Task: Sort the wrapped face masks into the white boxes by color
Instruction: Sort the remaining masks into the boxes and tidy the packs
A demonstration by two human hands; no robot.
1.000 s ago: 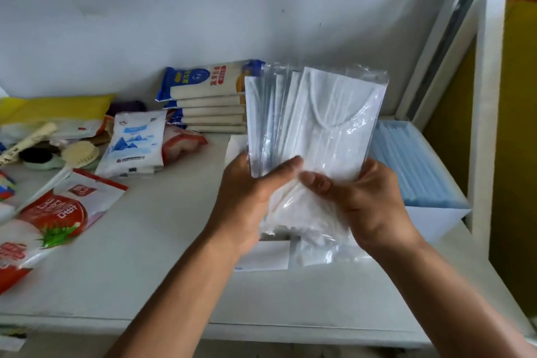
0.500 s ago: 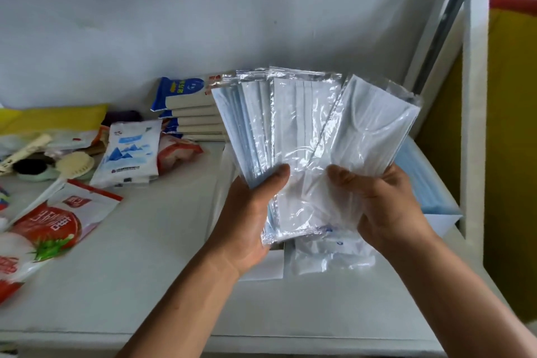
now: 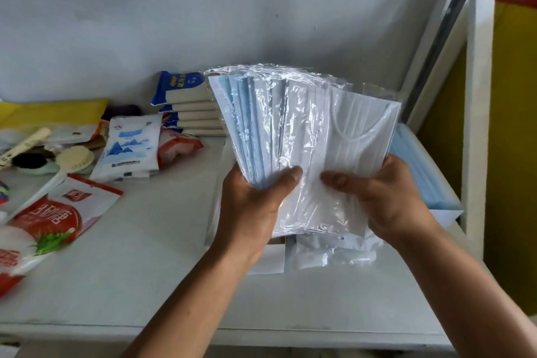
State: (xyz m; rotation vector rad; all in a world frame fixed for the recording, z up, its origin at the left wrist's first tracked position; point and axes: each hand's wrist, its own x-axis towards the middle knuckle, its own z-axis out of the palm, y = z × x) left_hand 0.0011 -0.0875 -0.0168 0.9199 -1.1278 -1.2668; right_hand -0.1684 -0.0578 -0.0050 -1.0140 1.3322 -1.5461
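I hold a fanned stack of wrapped face masks (image 3: 293, 136) above the table, blue ones at the left of the fan, white ones at the right. My left hand (image 3: 255, 206) grips the fan's lower left with the thumb across the front. My right hand (image 3: 386, 197) pinches the rightmost white mask (image 3: 360, 131) at its lower edge. A white box (image 3: 444, 215) at the right holds blue masks (image 3: 418, 166). Another white box (image 3: 268, 259) lies under my hands, mostly hidden, with white wrapped masks (image 3: 334, 253) in it.
Blue-and-beige packs (image 3: 186, 104) are stacked against the wall. White pouches (image 3: 130, 148), red-printed bags (image 3: 55, 215), a brush (image 3: 72, 160) and yellow packaging (image 3: 52, 113) crowd the table's left side. A white frame post (image 3: 470, 125) stands at the right.
The masks went from a tight upright stack to a wide fan. My right hand drew the white masks out to the right, and the blue masks now show at the left.
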